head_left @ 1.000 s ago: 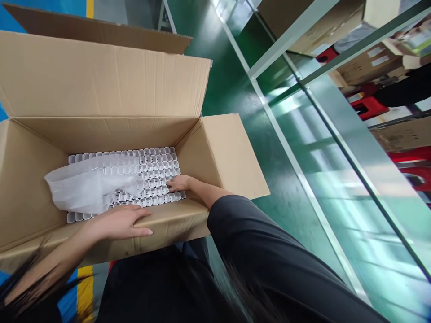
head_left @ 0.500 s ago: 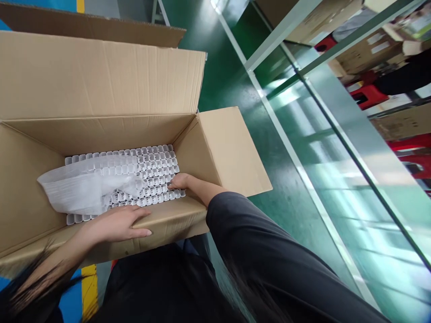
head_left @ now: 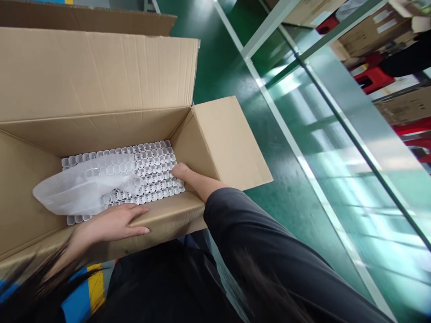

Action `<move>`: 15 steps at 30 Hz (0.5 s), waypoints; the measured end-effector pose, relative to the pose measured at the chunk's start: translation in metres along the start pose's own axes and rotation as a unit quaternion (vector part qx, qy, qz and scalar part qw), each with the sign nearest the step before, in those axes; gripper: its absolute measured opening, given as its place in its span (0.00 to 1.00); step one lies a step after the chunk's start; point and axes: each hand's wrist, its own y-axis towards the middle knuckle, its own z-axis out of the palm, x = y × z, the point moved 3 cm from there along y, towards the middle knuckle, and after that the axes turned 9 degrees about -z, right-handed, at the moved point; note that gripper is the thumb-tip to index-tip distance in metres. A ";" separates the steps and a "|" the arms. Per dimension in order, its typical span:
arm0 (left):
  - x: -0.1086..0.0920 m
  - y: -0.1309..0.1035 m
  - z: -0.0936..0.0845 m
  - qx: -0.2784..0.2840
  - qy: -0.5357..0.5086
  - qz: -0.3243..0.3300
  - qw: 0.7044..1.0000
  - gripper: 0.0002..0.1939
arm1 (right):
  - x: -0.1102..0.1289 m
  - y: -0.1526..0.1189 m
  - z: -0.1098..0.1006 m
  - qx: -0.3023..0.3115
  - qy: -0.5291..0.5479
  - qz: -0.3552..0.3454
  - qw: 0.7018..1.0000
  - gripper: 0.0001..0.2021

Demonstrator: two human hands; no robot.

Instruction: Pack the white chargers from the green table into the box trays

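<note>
A large open cardboard box (head_left: 151,123) holds rows of small clear plastic containers (head_left: 158,177), packed tightly with their open ends up. Crumpled translucent packing film (head_left: 72,190) covers the left part of the rows. My left hand (head_left: 116,222) rests over the near edge of the box, its thumb spread away from the fingers, holding nothing. Inside, at the right end of the rows, my right hand (head_left: 181,171) is down against the containers. Its fingers are mostly hidden from above.
The box's right flap (head_left: 235,143) sticks out sideways, and its far flap (head_left: 97,74) stands up. Beyond lies a green floor (head_left: 266,148) with pale lines. Metal frame legs (head_left: 269,29), red stools (head_left: 377,80) and other cardboard boxes (head_left: 373,31) are at upper right.
My right hand has shifted slightly up and to the right along the end of the rows, and its fingers show less. My left hand stays on the box edge. The view has tilted a little.
</note>
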 end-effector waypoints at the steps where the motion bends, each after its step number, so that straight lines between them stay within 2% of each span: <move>1: 0.000 0.000 0.000 0.000 0.001 0.002 1.000 0.41 | 0.000 0.000 0.000 0.005 0.001 0.008 1.000 0.17; 6: 0.001 0.000 0.000 -0.004 0.002 0.002 1.000 0.41 | -0.001 0.000 -0.004 0.033 0.000 0.039 0.999 0.17; 15: 0.001 0.000 0.001 -0.002 0.003 -0.009 1.000 0.41 | 0.003 -0.004 -0.006 0.031 0.011 0.048 0.998 0.15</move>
